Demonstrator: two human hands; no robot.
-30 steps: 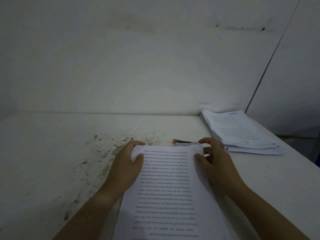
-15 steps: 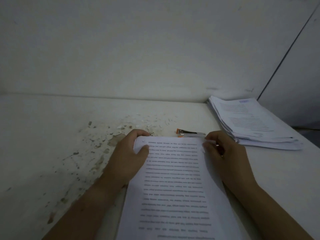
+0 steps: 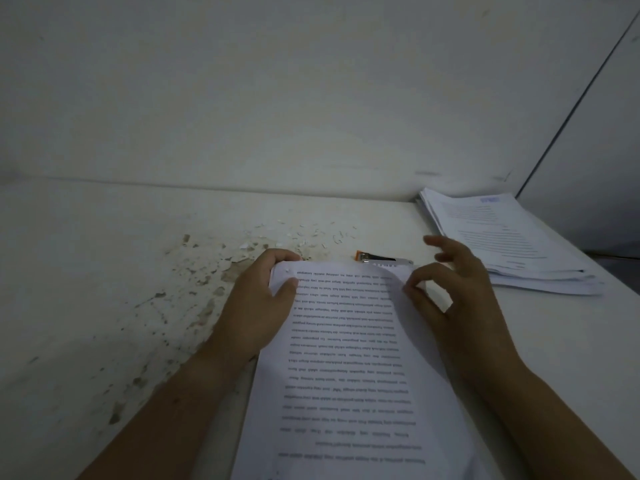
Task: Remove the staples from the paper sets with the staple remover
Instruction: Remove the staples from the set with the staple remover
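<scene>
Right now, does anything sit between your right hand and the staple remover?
Nothing visible does. The orange and silver metal staple remover lies on the worn white table just past the far edge of the printed white paper set; the right hand is close to its right end.

From my feed the light is dim. A plain pale wall (image 3: pixel 277 98) rises behind the white table (image 3: pixel 69 237), meeting a side panel (image 3: pixel 609 150) at the far right corner. Chipped, stained paint (image 3: pixel 204 278) marks the surface left of centre.
</scene>
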